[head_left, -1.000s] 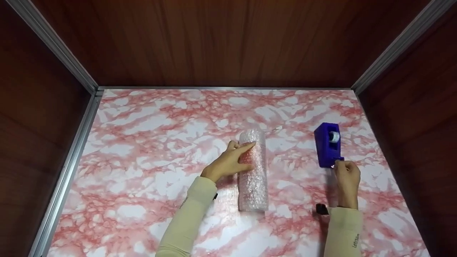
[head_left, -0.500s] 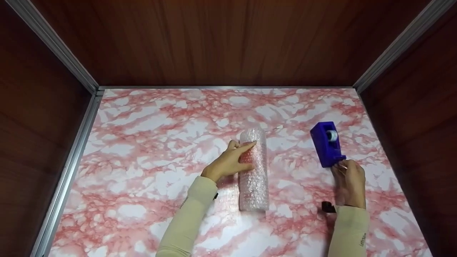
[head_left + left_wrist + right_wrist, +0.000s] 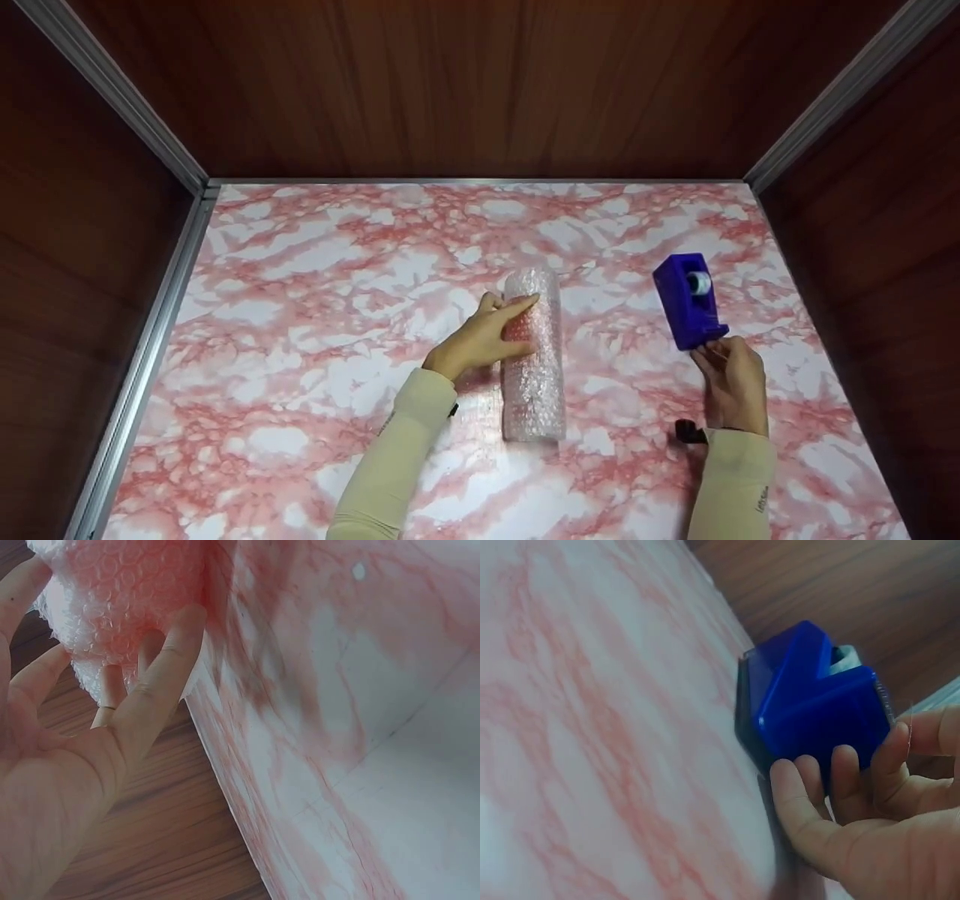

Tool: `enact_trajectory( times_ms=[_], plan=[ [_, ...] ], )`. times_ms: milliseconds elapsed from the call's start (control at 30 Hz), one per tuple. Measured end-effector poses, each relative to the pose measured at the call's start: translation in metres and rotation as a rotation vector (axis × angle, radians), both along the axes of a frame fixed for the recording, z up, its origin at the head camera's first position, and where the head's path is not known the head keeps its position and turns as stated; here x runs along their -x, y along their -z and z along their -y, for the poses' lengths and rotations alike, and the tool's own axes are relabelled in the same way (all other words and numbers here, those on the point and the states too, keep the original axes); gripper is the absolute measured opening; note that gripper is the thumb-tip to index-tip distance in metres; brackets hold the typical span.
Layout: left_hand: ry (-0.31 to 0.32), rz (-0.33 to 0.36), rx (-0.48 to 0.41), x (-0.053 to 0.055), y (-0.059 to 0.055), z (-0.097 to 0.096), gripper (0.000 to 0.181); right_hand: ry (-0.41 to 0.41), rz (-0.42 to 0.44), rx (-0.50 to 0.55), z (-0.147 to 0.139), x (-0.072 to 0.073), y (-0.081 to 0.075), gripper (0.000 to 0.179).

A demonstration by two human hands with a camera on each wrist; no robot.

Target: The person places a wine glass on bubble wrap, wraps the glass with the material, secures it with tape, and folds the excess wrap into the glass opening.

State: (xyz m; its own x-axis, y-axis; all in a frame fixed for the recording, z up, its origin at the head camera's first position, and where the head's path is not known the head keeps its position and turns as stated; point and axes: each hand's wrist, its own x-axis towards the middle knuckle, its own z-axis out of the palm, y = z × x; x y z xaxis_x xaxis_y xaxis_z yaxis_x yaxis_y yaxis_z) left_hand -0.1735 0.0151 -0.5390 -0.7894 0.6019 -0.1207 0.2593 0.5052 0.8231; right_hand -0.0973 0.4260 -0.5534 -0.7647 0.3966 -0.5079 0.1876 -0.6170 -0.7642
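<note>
A roll-shaped bundle of bubble wrap (image 3: 534, 397) lies lengthwise on the table in the head view, with something pinkish showing through. My left hand (image 3: 476, 341) rests on it, thumb and index finger stretched across its top. In the left wrist view the other fingers (image 3: 161, 679) touch the side of the bubble wrap. At the right is a blue tape dispenser (image 3: 681, 307) with a small roll of tape (image 3: 699, 283) in it. My right hand (image 3: 735, 379) is at its cutter end. The right wrist view shows thumb and index finger pinching a thin clear strip of tape (image 3: 910, 724) there.
The table (image 3: 315, 360) has a pink and white marbled top. Dark wood panels (image 3: 480, 90) with metal edge rails (image 3: 135, 360) enclose it at the back and both sides.
My right hand has shifted slightly right, and its fingers have spread beneath the cutter end. The tape dispenser has turned a little. The left hand and the bubble wrap have stayed in place.
</note>
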Motion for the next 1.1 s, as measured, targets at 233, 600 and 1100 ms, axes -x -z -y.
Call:
enact_trajectory(
  times_ms=[233,600,1100],
  plan=[
    [-0.005,0.011,0.015,-0.001,0.001,0.000,0.080,0.039,0.024,0.075,0.001,0.006,0.002,0.022],
    [0.001,0.010,-0.004,0.000,0.000,-0.001,0.081,0.089,0.060,0.100,0.003,0.009,0.001,0.024],
    [0.006,0.015,0.003,0.000,-0.001,-0.001,0.080,-0.099,-0.026,-0.101,0.019,-0.006,0.019,0.019]
  ],
)
